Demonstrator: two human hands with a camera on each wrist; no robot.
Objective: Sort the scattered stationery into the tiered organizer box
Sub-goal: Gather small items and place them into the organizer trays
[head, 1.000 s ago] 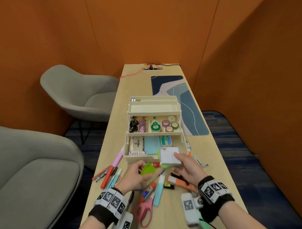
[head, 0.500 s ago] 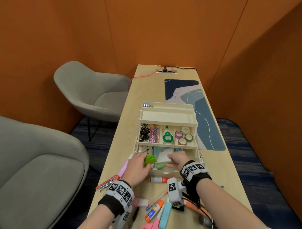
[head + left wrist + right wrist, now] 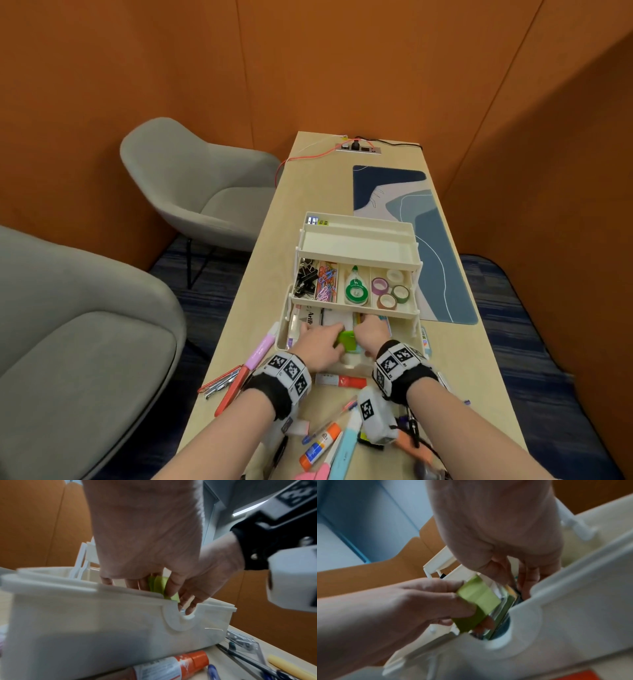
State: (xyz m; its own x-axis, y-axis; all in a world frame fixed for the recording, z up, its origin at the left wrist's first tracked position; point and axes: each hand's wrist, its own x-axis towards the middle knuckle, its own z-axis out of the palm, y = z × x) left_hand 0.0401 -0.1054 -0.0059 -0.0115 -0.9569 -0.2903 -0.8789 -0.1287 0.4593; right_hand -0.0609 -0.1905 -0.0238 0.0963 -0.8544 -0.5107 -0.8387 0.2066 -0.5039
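Observation:
The cream tiered organizer box (image 3: 356, 364) stands open mid-table, its front wall (image 3: 85, 615) close in the left wrist view. Both hands reach into its bottom tier. My left hand (image 3: 334, 339) pinches a green sticky-note pad (image 3: 346, 340) (image 3: 477, 599) (image 3: 158, 586) just above the front rim. Beside it, my right hand (image 3: 367, 330) (image 3: 515, 577) has thumb and fingers curled down round the far end of a clear-wrapped note pad (image 3: 502, 605) lying in the tier. A white pad (image 3: 337, 320) and a marker box (image 3: 310, 317) lie further in.
The middle tier holds binder clips (image 3: 306, 279), paper clips (image 3: 327, 281), correction tape (image 3: 356, 289) and tape rolls (image 3: 390, 291). Loose on the table: a red glue stick (image 3: 340, 380) (image 3: 178, 665), pens (image 3: 221, 383), a pink highlighter (image 3: 262, 349). Grey chairs (image 3: 191, 192) stand left, a blue mat (image 3: 438, 260) behind.
Both hands moved forward from the table into the bottom tier, the left carrying the green pad, the right lowering its note pad inside. The head view shifted left.

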